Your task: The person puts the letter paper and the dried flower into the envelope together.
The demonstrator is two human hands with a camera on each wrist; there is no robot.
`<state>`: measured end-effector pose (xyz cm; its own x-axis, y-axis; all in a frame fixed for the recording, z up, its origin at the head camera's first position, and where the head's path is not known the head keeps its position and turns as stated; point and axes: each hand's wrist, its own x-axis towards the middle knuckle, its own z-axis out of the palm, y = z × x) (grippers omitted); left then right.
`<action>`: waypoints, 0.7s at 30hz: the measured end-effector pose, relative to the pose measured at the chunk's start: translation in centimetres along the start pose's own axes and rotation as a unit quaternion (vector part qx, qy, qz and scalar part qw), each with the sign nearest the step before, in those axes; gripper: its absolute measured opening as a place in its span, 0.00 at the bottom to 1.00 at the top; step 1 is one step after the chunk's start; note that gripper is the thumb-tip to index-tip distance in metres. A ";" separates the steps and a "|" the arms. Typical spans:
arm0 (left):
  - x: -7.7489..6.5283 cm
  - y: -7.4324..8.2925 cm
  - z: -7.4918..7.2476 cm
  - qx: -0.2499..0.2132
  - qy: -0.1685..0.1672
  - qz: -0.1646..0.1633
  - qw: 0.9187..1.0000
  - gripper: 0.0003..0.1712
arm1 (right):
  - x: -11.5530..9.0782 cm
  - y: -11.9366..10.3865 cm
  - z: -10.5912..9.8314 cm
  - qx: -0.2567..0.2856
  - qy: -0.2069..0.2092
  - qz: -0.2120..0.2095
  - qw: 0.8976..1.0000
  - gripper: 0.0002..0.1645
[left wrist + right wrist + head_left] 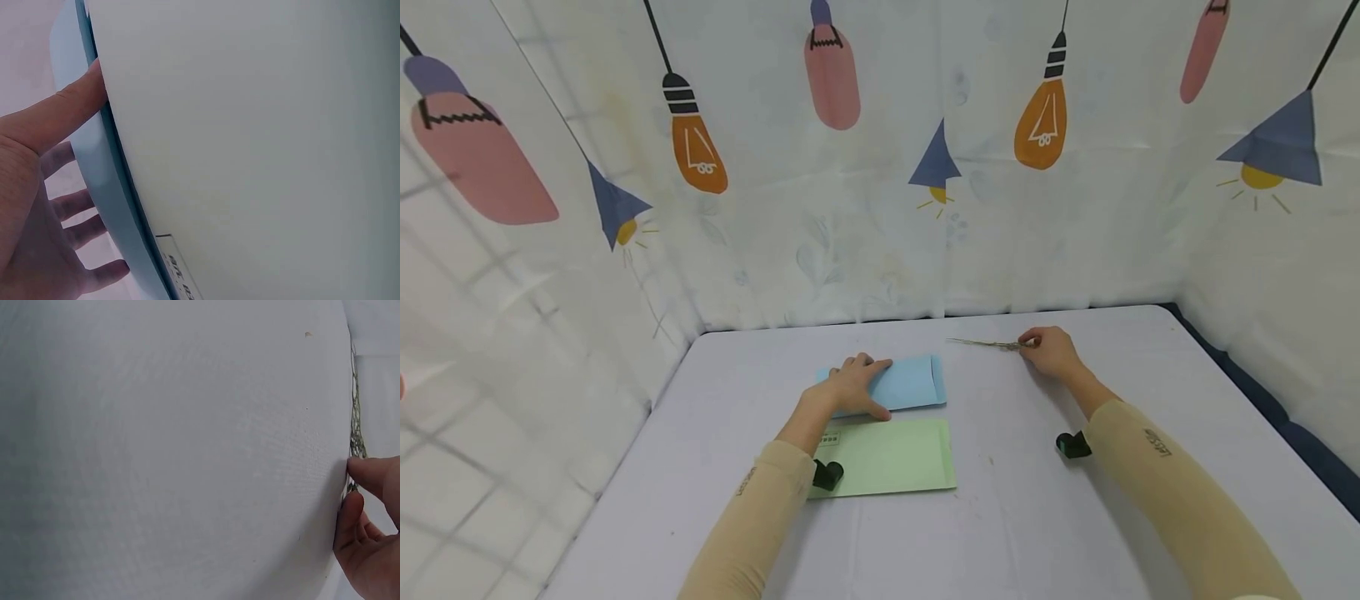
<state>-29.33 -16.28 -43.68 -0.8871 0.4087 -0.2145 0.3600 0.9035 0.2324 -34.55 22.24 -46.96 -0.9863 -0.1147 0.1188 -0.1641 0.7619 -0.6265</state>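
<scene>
My left hand point(852, 387) rests over the left part of a light blue envelope point(913, 382), fingers spread toward its far edge and thumb at its near edge. The left wrist view shows the thumb against the edge of the blue envelope point(100, 147), beside the pale green envelope point(237, 137). That green envelope point(895, 458) lies nearer, with a small printed box at its upper left. On the right, my right hand point(1051, 350) pinches a thin dried sprig point(988, 342) between thumb and fingers, low over the table. Its tip points left.
A white cloth covers the table point(1000, 533). Patterned curtain point(880, 250) hangs behind and at both sides. Dark wrist camera mounts sit at the left wrist point(829, 475) and right wrist point(1072, 445). Small specks dot the cloth.
</scene>
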 end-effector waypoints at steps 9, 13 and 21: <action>0.0 0.1 0.0 -0.002 -0.001 -0.002 1.000 0.58 | -0.2 0.0 -0.2 -0.012 -0.012 0.007 1.000 0.12; 0.1 0.2 0.0 0.000 0.002 -0.003 1.000 0.58 | -0.3 -0.1 -0.5 -0.005 -0.017 0.011 1.000 0.11; 0.1 0.1 0.0 0.005 0.001 -0.004 1.000 0.59 | -0.9 -0.6 -1.0 0.017 -0.048 0.004 0.999 0.11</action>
<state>-29.39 -16.16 -43.73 -0.8903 0.4017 -0.2146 0.3564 0.9079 0.2207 -33.55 22.54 -45.95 -0.9845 -0.1703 0.0411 -0.1555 0.7417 -0.6525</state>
